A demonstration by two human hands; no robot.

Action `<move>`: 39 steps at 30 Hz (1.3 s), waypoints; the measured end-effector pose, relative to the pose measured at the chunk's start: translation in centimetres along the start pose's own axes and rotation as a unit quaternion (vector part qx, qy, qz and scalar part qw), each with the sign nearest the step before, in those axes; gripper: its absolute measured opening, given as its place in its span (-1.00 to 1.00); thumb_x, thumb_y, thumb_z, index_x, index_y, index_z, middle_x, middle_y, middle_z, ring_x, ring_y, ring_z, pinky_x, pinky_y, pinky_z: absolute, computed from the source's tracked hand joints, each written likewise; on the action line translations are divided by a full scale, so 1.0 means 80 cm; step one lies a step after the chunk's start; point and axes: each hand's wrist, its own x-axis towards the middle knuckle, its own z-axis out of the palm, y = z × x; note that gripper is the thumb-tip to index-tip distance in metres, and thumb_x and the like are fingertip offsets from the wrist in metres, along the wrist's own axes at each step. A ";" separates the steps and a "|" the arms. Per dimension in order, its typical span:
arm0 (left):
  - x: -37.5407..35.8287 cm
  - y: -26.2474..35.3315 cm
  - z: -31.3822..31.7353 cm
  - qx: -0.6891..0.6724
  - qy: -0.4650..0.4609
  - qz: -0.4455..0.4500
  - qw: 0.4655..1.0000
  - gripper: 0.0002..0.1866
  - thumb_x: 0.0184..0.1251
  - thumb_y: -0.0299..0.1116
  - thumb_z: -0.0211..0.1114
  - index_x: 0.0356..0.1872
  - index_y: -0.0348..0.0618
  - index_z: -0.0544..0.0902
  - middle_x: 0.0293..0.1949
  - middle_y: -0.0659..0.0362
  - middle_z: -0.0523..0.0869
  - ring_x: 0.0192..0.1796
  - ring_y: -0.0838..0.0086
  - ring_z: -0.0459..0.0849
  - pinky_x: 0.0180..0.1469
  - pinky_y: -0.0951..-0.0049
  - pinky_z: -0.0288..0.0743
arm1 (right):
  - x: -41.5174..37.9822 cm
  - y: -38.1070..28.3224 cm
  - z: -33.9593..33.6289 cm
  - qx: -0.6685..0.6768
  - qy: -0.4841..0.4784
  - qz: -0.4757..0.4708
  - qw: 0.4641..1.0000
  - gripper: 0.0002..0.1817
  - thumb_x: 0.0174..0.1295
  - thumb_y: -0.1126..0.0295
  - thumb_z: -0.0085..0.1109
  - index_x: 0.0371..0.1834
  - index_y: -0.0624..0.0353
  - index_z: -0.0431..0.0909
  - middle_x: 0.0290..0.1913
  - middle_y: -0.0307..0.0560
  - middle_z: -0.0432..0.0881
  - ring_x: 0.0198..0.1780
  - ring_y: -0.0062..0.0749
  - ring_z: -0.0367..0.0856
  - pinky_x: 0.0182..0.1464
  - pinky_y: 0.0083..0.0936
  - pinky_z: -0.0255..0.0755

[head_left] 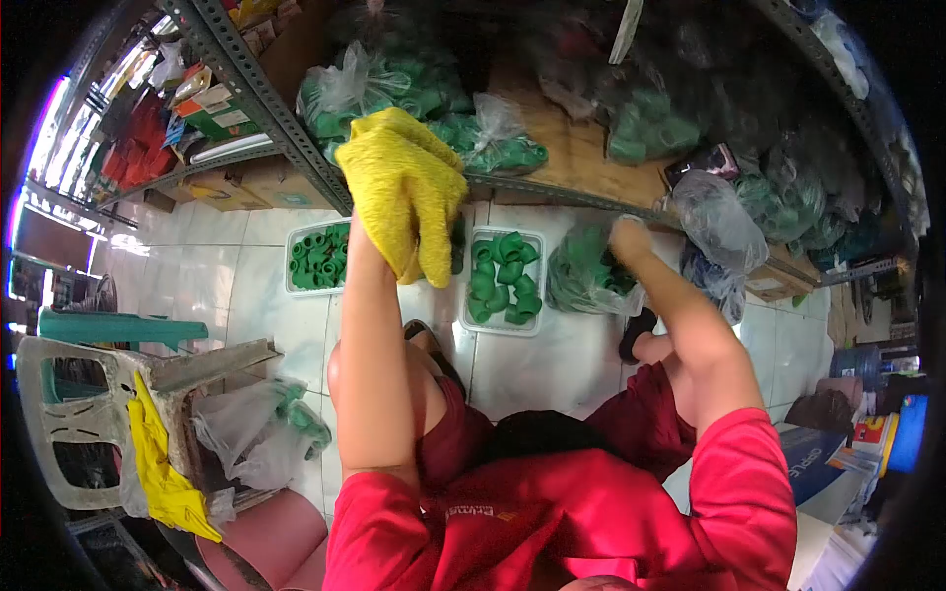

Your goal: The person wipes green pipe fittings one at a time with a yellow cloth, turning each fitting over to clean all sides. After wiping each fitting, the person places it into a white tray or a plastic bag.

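Note:
A yellow cloth (pixel 404 187) is in my left hand (pixel 379 212), raised in front of the shelf; the cloth covers the hand, so its fingers are hidden. My right hand (pixel 629 239) is closed at the upper right edge of a clear plastic bag (pixel 581 271) of green pipe fittings on the floor. Between my hands stands a white tray (pixel 503 330) with green elbow fittings (pixel 505 274). Another white tray (pixel 299 290) with smaller green fittings (pixel 320 258) lies left of the cloth, partly hidden by my left forearm.
Bagged green fittings (pixel 394 89) fill the metal shelf (pixel 591 202) ahead. A plastic chair (pixel 74 424) with a yellow cloth (pixel 158 458) stands at left, beside a clear bag (pixel 256 433) on the floor. A blue box (pixel 813 463) is at right.

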 end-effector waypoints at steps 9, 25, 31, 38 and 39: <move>-0.035 0.008 0.042 0.076 0.012 -0.028 0.997 -0.65 0.25 -0.28 0.09 -0.01 -0.25 0.44 -0.19 0.12 0.58 -0.25 0.43 0.58 -0.23 0.43 0.50 | -0.064 -0.014 -0.203 0.420 -0.162 -0.014 0.893 -0.85 0.08 0.33 0.20 -0.38 0.17 0.57 -0.49 -0.36 0.52 -0.46 -0.71 0.39 -0.43 -0.72 0.24; -0.050 -0.069 0.098 -0.241 -0.049 -0.169 0.955 -0.76 0.29 -0.28 0.04 -0.08 -0.13 0.44 -0.26 0.15 0.56 -0.30 0.38 0.58 -0.28 0.33 0.51 | -0.096 -0.153 -0.085 0.775 0.050 0.089 0.623 -0.86 0.22 0.38 0.01 -0.22 0.18 0.44 -0.31 -0.26 0.50 -0.33 -0.55 0.46 -0.34 -0.64 0.35; -0.050 -0.072 0.102 -0.295 -0.023 -0.196 0.935 -0.62 0.32 -0.06 -0.11 -0.05 -0.06 0.48 -0.16 0.04 0.58 -0.13 0.13 0.56 -0.11 0.05 0.48 | -0.112 -0.159 0.020 0.788 -0.201 0.270 0.516 -0.77 0.24 0.22 -0.07 -0.07 -0.05 0.39 -0.09 -0.22 0.50 -0.15 -0.32 0.51 -0.15 -0.20 0.42; -0.058 -0.026 0.107 -0.222 -0.063 -0.172 0.958 -0.62 0.23 -0.02 0.09 -0.10 -0.07 0.49 -0.13 0.06 0.57 -0.13 0.19 0.56 -0.06 0.08 0.48 | -0.112 -0.173 -0.034 0.890 -0.364 0.039 0.274 -0.61 0.23 0.08 -0.07 0.06 -0.01 0.37 -0.02 -0.10 0.52 -0.04 -0.15 0.52 -0.09 -0.01 0.44; -0.056 -0.020 0.102 -0.226 -0.066 -0.150 0.960 -0.61 0.23 -0.02 0.09 -0.09 -0.08 0.49 -0.13 0.07 0.57 -0.12 0.22 0.56 -0.05 0.10 0.48 | -0.111 -0.173 -0.072 0.905 -0.340 0.078 0.243 -0.62 0.25 0.11 -0.10 0.05 0.04 0.37 -0.01 -0.06 0.51 -0.03 -0.13 0.53 -0.12 -0.05 0.48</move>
